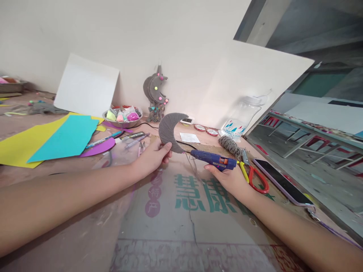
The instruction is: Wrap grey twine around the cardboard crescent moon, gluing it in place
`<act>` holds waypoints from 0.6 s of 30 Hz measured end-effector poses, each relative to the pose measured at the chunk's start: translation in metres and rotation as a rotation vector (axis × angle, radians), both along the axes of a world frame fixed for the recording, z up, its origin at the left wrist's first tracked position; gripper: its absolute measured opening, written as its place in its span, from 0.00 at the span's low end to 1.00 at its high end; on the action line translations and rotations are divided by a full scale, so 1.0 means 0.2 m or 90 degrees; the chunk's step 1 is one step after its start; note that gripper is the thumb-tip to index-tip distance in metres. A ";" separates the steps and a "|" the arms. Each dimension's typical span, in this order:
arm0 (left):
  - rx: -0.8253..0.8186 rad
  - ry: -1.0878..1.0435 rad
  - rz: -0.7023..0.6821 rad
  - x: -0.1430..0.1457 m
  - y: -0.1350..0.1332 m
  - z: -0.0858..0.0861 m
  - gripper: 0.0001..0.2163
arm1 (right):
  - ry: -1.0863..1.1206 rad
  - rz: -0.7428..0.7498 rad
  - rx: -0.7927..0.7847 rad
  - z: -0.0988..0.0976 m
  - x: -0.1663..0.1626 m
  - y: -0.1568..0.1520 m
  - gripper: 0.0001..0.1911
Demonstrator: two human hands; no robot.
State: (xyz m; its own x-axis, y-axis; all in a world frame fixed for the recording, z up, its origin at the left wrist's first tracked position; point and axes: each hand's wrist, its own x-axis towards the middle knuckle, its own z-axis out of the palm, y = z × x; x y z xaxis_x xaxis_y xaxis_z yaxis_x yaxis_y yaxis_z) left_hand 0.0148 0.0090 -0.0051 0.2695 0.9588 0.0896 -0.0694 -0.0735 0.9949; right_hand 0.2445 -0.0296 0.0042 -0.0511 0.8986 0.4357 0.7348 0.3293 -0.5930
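Observation:
My left hand [159, 153] pinches a crescent moon wrapped in grey yarn [168, 130] between thumb and fingers, holding it upright above the table. In my right hand [227, 177] is a blue hot glue gun [214, 158], its nozzle at the lower tip of the crescent; whether they touch I cannot tell. A loose strand of grey yarn [193, 223] hangs from that tip down to the printed plastic sheet [170, 230]. Behind, a finished-looking grey moon decoration with coloured balls [155, 90] leans on the white wall.
Yellow paper [17, 145] and turquoise paper [66, 138] lie left, beside a bowl of coloured clay packs [123, 122]. On the right are a grey yarn bundle [230, 146], red-handled scissors [258, 180], a phone [283, 181] near the table edge and a clear plastic jug [241, 117].

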 end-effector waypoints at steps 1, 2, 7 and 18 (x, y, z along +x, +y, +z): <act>0.001 0.002 -0.002 0.00 0.00 0.00 0.12 | 0.001 -0.002 -0.001 0.00 0.00 0.00 0.11; 0.001 0.005 -0.002 0.00 0.00 0.00 0.12 | 0.001 -0.004 -0.003 0.00 0.00 0.00 0.11; -0.002 -0.001 0.002 0.00 -0.01 0.01 0.12 | -0.002 -0.014 -0.008 0.00 0.00 0.00 0.12; -0.003 -0.001 0.005 0.00 0.00 0.00 0.12 | 0.055 -0.017 -0.020 0.00 0.01 0.01 0.13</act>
State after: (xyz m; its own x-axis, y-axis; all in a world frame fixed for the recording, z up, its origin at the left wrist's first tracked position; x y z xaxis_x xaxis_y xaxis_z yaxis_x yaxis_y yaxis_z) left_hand 0.0145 0.0083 -0.0050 0.2623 0.9612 0.0854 -0.0707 -0.0691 0.9951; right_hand 0.2467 -0.0282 0.0041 0.0093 0.9124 0.4092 0.6890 0.2907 -0.6639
